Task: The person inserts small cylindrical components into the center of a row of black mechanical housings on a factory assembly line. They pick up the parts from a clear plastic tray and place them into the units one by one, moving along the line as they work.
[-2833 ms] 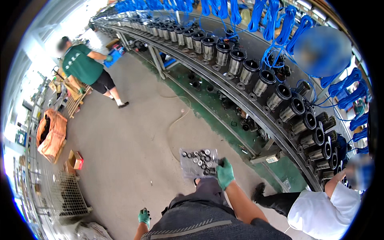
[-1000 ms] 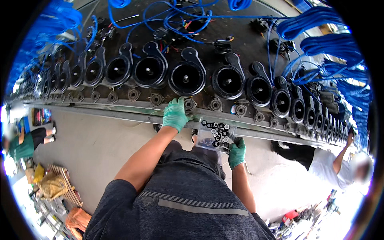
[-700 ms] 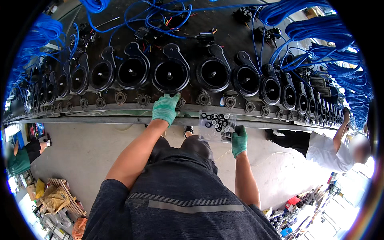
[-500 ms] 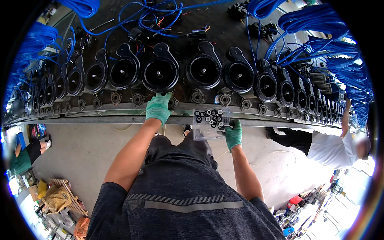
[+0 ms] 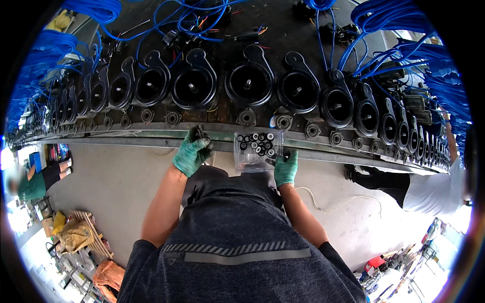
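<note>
My left hand [image 5: 190,153], in a green glove, is raised at the bench's front edge with its fingers closed around a small grey metal flange [image 5: 200,133], largely hidden by the fingers. In my right hand [image 5: 286,167], also gloved in green, is the right side of a clear plastic box [image 5: 245,163]. Several small black-and-white rings [image 5: 259,143] lie loose inside it. Beyond my hands stands a row of round black housings [image 5: 194,88], each with a curved neck and a metal shaft in the middle. Similar flanges [image 5: 246,117] sit along the bench edge before them.
Blue cable coils [image 5: 391,22] hang and lie over the far side, with loose wires on the dark bench [image 5: 273,22]. A metal rail [image 5: 151,142] runs along its front. Another person [image 5: 429,189] works at the right; one more person [image 5: 35,182] is at the left.
My left hand has drawn back from the bench edge toward me, lifting a flange out of the row. The box in my right hand has shifted slightly left with the view.
</note>
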The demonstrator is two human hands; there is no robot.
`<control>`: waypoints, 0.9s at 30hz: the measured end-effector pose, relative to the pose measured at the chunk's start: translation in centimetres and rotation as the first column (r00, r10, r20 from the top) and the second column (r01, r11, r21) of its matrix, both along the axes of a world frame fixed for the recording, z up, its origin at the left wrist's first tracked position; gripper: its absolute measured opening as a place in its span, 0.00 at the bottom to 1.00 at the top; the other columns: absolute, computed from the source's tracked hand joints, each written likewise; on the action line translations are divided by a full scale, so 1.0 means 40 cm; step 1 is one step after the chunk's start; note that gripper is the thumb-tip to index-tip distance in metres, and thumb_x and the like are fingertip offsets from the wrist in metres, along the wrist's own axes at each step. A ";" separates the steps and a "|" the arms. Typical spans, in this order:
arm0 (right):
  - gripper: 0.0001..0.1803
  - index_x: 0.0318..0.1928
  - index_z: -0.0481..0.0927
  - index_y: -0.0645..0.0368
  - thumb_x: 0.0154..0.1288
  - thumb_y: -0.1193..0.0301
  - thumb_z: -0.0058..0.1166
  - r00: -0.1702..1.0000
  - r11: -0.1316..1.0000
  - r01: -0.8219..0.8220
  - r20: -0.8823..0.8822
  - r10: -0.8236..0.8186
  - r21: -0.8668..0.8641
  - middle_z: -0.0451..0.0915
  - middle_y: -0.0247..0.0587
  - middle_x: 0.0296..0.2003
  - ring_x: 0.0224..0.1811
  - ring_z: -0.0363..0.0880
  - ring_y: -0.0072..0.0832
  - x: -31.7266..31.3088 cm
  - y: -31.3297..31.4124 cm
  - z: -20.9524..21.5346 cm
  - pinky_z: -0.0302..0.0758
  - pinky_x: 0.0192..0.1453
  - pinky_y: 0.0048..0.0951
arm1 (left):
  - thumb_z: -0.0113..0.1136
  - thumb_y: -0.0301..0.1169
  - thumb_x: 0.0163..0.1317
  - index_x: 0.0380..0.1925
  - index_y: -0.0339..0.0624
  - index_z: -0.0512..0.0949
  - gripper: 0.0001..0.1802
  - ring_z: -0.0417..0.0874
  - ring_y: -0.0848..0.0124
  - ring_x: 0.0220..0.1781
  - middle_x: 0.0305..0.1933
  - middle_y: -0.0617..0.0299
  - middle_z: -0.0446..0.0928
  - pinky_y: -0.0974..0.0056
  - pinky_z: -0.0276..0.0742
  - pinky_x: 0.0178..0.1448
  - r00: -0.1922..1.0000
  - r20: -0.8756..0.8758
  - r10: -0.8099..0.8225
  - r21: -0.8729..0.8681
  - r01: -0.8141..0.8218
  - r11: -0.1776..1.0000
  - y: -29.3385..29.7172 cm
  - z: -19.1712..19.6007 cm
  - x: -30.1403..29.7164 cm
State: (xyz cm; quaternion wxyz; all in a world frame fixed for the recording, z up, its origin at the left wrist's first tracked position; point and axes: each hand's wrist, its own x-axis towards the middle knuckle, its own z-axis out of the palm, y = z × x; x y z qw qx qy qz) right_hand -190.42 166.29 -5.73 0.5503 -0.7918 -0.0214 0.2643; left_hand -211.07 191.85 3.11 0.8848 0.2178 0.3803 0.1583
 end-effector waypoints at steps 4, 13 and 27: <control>0.11 0.43 0.69 0.61 0.62 0.78 0.56 0.968 0.984 -0.104 0.211 0.133 -0.143 0.72 0.44 0.33 0.32 0.69 0.36 -0.016 0.053 0.038 0.74 0.41 0.38 | 0.74 0.25 0.59 0.47 0.49 0.77 0.18 0.85 0.69 0.42 0.40 0.67 0.80 0.64 0.87 0.44 0.993 -0.117 0.020 0.028 -0.016 0.999 -0.031 0.038 -0.007; 0.18 0.47 0.75 0.60 0.58 0.72 0.65 0.587 0.849 -0.299 0.617 0.524 -0.436 0.76 0.51 0.42 0.46 0.75 0.51 -0.010 0.092 0.147 0.75 0.50 0.50 | 0.69 0.31 0.65 0.58 0.44 0.73 0.23 0.86 0.56 0.49 0.46 0.60 0.81 0.50 0.86 0.56 0.999 0.043 -0.020 -0.058 0.022 0.998 -0.072 -0.015 0.005; 0.10 0.43 0.82 0.54 0.66 0.64 0.60 0.331 0.598 -0.461 0.498 0.801 -0.656 0.80 0.46 0.39 0.43 0.80 0.47 -0.047 0.187 0.185 0.79 0.46 0.47 | 0.59 0.47 0.71 0.57 0.35 0.73 0.27 0.85 0.56 0.53 0.53 0.50 0.79 0.49 0.85 0.60 0.991 0.000 -0.131 -0.202 0.128 0.971 -0.065 -0.036 0.013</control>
